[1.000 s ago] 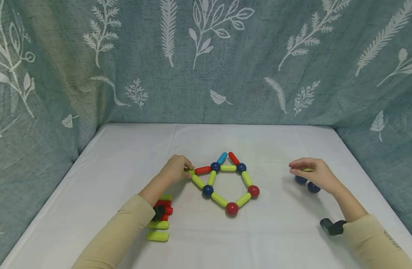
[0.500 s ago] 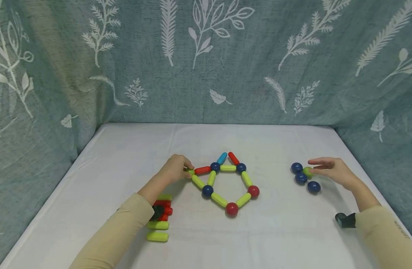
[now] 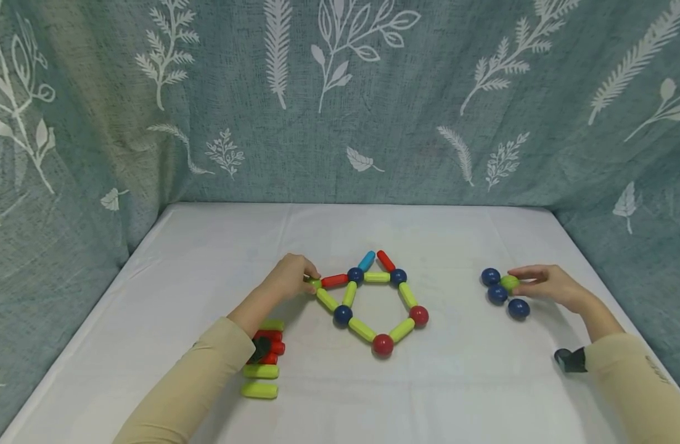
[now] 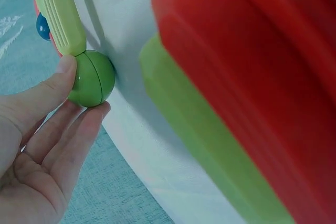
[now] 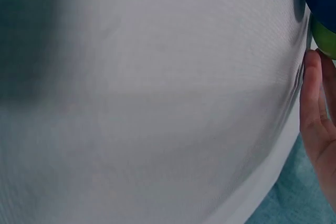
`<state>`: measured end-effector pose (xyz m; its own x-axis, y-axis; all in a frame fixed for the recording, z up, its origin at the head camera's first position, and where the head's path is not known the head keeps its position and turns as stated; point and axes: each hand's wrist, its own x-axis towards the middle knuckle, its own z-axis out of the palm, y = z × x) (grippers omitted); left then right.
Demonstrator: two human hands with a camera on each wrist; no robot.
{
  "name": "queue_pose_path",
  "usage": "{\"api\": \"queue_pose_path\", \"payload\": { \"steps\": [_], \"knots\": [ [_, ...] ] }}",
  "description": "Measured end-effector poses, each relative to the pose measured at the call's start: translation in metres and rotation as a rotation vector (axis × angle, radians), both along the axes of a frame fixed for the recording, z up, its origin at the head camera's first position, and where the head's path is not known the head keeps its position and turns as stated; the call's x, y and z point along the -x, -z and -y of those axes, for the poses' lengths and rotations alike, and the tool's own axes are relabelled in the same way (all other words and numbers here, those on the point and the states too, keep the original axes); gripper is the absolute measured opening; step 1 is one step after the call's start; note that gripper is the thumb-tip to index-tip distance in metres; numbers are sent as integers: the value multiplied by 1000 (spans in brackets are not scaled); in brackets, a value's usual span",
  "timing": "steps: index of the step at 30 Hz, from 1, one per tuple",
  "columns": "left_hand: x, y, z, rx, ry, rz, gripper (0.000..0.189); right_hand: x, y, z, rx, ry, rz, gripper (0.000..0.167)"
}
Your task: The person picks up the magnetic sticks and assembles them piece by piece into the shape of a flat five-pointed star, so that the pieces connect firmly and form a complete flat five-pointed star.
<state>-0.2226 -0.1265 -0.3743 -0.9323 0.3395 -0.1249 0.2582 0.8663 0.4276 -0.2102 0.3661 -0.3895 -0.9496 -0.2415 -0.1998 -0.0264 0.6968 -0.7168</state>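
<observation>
Right hand (image 3: 553, 287) came down lower, now pinches round green ball (image 3: 508, 283) near blue balls (image 3: 497, 295) | left hand (image 3: 288, 277) still pinches second green ball (image 4: 95, 80), joined to red stick (image 3: 335, 281), yellow-green stick (image 3: 327, 300)

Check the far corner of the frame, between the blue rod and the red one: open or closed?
Open. In the head view, a gap shows between the far tips of the blue rod and red rod.
</observation>
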Motion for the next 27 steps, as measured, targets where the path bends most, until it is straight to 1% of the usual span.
{"api": "queue_pose_path", "payload": {
  "steps": [4,7,13,18,23,27],
  "knots": [
    [0,-1,-1,-1,5,-2,24,0,1,0,7,12,25,58],
    [0,-1,-1,-2,6,-6,23,1,1,1,7,17,28,58],
    [1,-1,-1,-2,-2,-6,23,0,2,0,16,12,19,57],
    [1,1,-1,-9,10,-17,23,-1,2,-5,9,22,-1,56],
    [1,0,-1,9,12,-10,24,-1,-3,-7,5,38,-22,57],
    [2,-1,-1,29,13,3,24,2,-11,-2,-13,52,-51,57]
  ]
}}
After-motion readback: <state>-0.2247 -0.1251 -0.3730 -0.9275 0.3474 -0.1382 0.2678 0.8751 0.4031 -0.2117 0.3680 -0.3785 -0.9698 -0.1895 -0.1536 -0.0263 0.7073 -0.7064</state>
